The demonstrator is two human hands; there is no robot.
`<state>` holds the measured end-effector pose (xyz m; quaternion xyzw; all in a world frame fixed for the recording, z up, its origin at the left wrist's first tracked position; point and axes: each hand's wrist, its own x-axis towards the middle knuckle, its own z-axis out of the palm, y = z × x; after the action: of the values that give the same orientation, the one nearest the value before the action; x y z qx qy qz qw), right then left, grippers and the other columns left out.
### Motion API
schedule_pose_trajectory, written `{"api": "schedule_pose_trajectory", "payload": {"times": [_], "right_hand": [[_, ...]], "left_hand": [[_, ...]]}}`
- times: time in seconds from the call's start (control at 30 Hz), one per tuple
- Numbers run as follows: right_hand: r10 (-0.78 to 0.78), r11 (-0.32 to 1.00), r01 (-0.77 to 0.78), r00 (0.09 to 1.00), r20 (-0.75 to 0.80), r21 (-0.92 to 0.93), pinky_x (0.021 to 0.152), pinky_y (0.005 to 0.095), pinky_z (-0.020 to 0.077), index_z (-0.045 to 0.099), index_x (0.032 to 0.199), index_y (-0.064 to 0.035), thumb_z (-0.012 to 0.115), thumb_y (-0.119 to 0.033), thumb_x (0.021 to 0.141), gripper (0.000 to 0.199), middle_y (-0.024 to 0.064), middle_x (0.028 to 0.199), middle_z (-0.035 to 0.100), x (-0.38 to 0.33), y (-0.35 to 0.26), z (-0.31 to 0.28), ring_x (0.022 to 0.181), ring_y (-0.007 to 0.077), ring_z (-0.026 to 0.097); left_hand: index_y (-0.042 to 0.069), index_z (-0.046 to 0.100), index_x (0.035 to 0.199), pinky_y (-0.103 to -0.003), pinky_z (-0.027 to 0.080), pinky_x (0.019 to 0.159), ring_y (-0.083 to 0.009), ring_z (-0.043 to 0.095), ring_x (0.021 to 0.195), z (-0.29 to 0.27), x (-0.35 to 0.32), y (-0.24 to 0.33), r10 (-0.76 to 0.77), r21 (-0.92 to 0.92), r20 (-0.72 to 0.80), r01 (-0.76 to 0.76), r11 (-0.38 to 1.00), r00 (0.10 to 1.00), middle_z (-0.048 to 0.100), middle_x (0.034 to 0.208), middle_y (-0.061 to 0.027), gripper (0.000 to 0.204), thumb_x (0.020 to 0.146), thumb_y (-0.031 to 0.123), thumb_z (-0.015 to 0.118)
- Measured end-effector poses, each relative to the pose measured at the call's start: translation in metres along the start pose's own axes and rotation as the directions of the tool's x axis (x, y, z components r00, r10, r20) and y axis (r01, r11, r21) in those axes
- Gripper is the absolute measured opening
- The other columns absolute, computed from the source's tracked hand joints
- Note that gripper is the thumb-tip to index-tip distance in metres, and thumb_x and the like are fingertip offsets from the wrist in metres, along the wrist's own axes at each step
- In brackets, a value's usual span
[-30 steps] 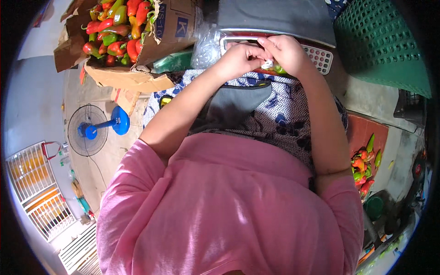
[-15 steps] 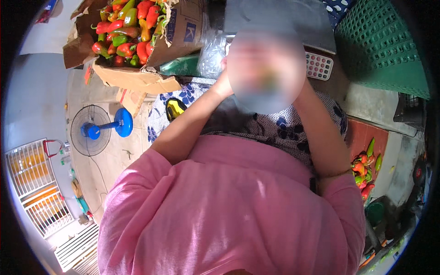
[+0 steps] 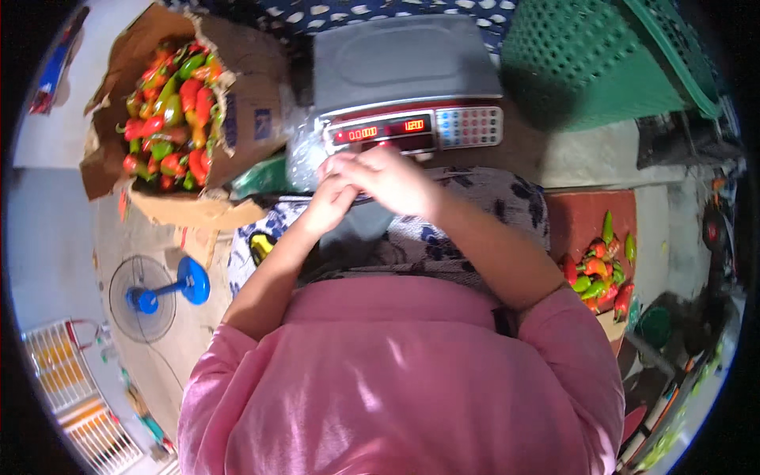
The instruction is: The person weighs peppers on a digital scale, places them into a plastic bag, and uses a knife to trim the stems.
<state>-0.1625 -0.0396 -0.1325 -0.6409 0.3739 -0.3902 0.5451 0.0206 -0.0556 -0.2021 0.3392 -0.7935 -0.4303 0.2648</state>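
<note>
While a pink shirt (image 3: 404, 372) fills the lower middle, a cardboard box (image 3: 255, 75) stands open at upper left, packed with red, green and orange peppers (image 3: 170, 119). Green perforated basket (image 3: 566, 67), upper right. Grey-topped scale (image 3: 408, 59) sits between box and basket, just beyond the hands; bare platform, display lit red, keypad on the right. Blue-and-white patterned cloth (image 3: 491, 198) covers the lap.

Right forearm (image 3: 495, 249) slants up and left from a bent elbow; left forearm (image 3: 273, 281) slants up and right, steeper. They converge left of centre, over the near edge of the lap cloth. Hands together: right hand (image 3: 392, 182) back-up, slightly blurred, fingers pointing left across the fingers of left hand (image 3: 328, 207). Cannot tell if anything is pinched between them, or whether the right fingertips touch the scale's front.

Loose peppers (image 3: 598, 273) on a red surface (image 3: 582, 214), right. Blue fan (image 3: 150, 299) on the floor, left. Clear plastic (image 3: 305, 154) between box and scale, near left hand. Smallest: yellow-and-black item (image 3: 260, 247) beside left forearm.
</note>
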Motion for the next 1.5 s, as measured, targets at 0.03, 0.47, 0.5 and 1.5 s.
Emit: {"api": "schedule_pose_trajectory", "payload": {"times": [0.03, 0.47, 0.5, 1.5], "right_hand": [[0.022, 0.994, -0.026, 0.999, -0.032, -0.109, 0.076, 0.0382, 0.0492, 0.068, 0.093, -0.0037, 0.046, -0.040, 0.095, 0.043, 0.0202, 0.087, 0.066, -0.006, -0.016, -0.001, 0.085, 0.0339, 0.065], [0.151, 0.988, -0.155, 0.981, -0.125, -0.020, 0.064, 0.0393, 0.0461, 0.060, 0.084, 0.0032, 0.051, -0.031, 0.095, 0.037, 0.0217, 0.076, 0.061, -0.035, -0.055, 0.007, 0.071, 0.0355, 0.061], [0.132, 0.990, -0.137, 0.985, -0.110, -0.040, 0.064, 0.0393, 0.0461, 0.060, 0.084, 0.0032, 0.051, -0.031, 0.095, 0.037, 0.0217, 0.076, 0.061, -0.034, -0.054, 0.004, 0.071, 0.0355, 0.061], [-0.251, 0.578, -0.038, 0.942, -0.222, -0.815, 0.068, 0.0446, 0.0470, 0.053, 0.079, -0.0006, 0.050, -0.017, 0.090, 0.020, 0.0176, 0.081, 0.060, -0.046, -0.033, 0.014, 0.076, 0.0392, 0.060]], "left_hand": [[0.009, 0.066, 0.084, -0.040, 0.030, 0.097, -0.0285, 0.045, 0.112, 0.003, 0.002, 0.000, 0.033, -0.053, -0.093, -0.038, 0.998, 0.995, 0.057, 0.106, -0.0119, 0.017, 0.083, 0.012, 0.049], [0.012, 0.059, 0.077, -0.043, 0.028, 0.085, -0.0292, 0.045, 0.092, -0.028, 0.012, 0.033, 0.375, 0.555, -0.065, -0.279, 0.784, 0.925, 0.046, 0.089, -0.0066, 0.008, 0.075, 0.020, 0.057], [0.012, 0.060, 0.080, -0.044, 0.027, 0.086, -0.0292, 0.044, 0.093, -0.026, 0.010, 0.036, 0.378, 0.565, -0.069, -0.276, 0.777, 0.923, 0.046, 0.090, -0.0070, 0.009, 0.076, 0.020, 0.057], [0.016, 0.066, 0.085, -0.053, 0.020, 0.105, -0.0206, 0.044, 0.113, 0.014, -0.002, 0.034, 0.296, 0.530, -0.089, -0.206, 0.823, 0.951, 0.052, 0.102, -0.0001, 0.013, 0.083, 0.027, 0.060]]}}
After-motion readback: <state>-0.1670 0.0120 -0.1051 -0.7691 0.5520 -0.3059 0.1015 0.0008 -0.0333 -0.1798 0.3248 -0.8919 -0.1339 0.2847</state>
